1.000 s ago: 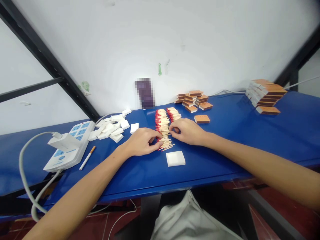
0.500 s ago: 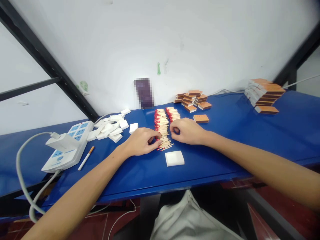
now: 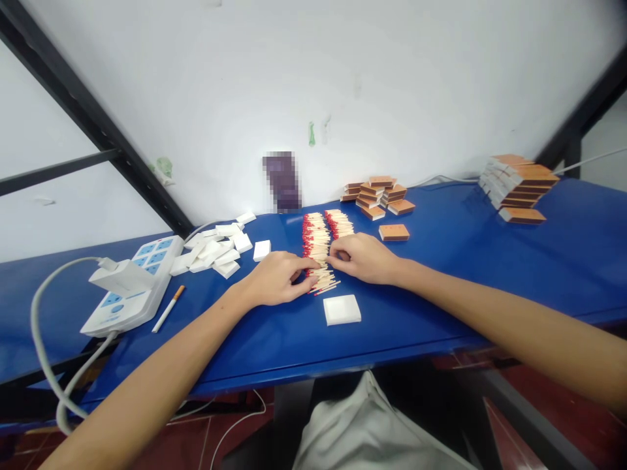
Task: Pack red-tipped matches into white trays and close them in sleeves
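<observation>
Apparently a workshop: blue workbench (image 3: 406,320)

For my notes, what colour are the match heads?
The match heads are red; head view.

Backed by a smooth white wall (image 3: 416,85) marked with a small green patch (image 3: 311,134). Flanked by a slanting black metal post (image 3: 78,98) at left. Furnished with a glossy blue bench (image 3: 455,241), brightly lit. Floored below in dark red tiles (image 3: 181,440) with pale joints.
</observation>
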### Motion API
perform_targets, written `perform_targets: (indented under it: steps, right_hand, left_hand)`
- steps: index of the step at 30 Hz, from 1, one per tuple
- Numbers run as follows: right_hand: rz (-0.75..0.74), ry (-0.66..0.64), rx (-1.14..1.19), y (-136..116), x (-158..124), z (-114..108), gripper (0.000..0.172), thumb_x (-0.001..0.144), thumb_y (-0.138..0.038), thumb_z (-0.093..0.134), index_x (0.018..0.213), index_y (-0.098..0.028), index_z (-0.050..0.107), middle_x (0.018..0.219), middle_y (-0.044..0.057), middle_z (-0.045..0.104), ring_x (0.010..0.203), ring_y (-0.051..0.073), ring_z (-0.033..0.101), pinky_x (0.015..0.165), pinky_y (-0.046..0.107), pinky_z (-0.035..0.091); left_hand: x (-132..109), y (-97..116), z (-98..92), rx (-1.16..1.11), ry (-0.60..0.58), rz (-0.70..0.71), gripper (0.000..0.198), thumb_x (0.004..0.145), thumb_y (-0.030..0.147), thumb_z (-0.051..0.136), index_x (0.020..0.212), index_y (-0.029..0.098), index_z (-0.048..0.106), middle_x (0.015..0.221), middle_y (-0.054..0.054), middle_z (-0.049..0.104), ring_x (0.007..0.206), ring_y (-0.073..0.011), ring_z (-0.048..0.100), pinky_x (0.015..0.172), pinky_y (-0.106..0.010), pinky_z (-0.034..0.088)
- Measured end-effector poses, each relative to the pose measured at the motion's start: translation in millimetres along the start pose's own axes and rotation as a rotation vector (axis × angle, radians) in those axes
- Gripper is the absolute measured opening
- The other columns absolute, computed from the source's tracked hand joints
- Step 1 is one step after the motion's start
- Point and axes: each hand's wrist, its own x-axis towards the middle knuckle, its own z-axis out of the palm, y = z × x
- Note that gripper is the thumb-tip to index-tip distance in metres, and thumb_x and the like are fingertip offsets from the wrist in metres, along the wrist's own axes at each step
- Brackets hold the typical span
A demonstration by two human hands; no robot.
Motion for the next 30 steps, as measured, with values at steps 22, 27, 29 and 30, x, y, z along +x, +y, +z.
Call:
perform_targets:
  steps: [22,27,29,30]
  right_hand:
    - [-0.114,0.012,0.127,0.0,-4.2,-0.6,0.011,0.087,-0.021,0.056,0.089,-0.018,0.067,0.061,-0.005,0.053,0.055,0.009,0.044,0.057,0.023,0.028]
    - [-0.143,0.025,0.146,-0.8,-4.8,-0.9,0.015,0.087,-0.019,0.056,0.095,-0.018,0.068,0.062,-0.005,0.053,0.055,0.009,0.045,0.058,0.022,0.031]
    - [-0.159,0.034,0.16,-1.2,-4.9,-1.0,0.018,0.087,-0.018,0.055,0.099,-0.018,0.068,0.063,-0.004,0.054,0.056,0.01,0.046,0.058,0.022,0.032]
    - [-0.169,0.033,0.167,-1.2,-4.9,-0.9,0.02,0.087,-0.017,0.055,0.102,-0.019,0.068,0.064,-0.004,0.055,0.056,0.01,0.046,0.058,0.022,0.033]
  left_hand:
    - [-0.2,0.3,-1.0,-0.018,0.007,0.025,0.029,0.092,0.033,0.053,0.111,0.02,0.07,0.057,0.003,0.059,0.056,-0.0131,0.056,0.061,-0.026,0.039]
    - [-0.2,-0.3,-0.6,-0.018,0.005,0.023,0.028,0.093,0.034,0.052,0.109,0.019,0.071,0.058,0.002,0.06,0.056,-0.0131,0.056,0.061,-0.026,0.04]
    - [-0.3,-0.9,-0.2,-0.012,0.011,0.026,0.028,0.094,0.035,0.052,0.108,0.019,0.071,0.058,0.002,0.06,0.056,-0.0132,0.056,0.061,-0.026,0.04]
    - [-0.4,-1.1,0.0,-0.009,0.014,0.029,0.028,0.094,0.035,0.052,0.107,0.019,0.071,0.059,0.002,0.06,0.056,-0.0133,0.056,0.061,-0.026,0.04]
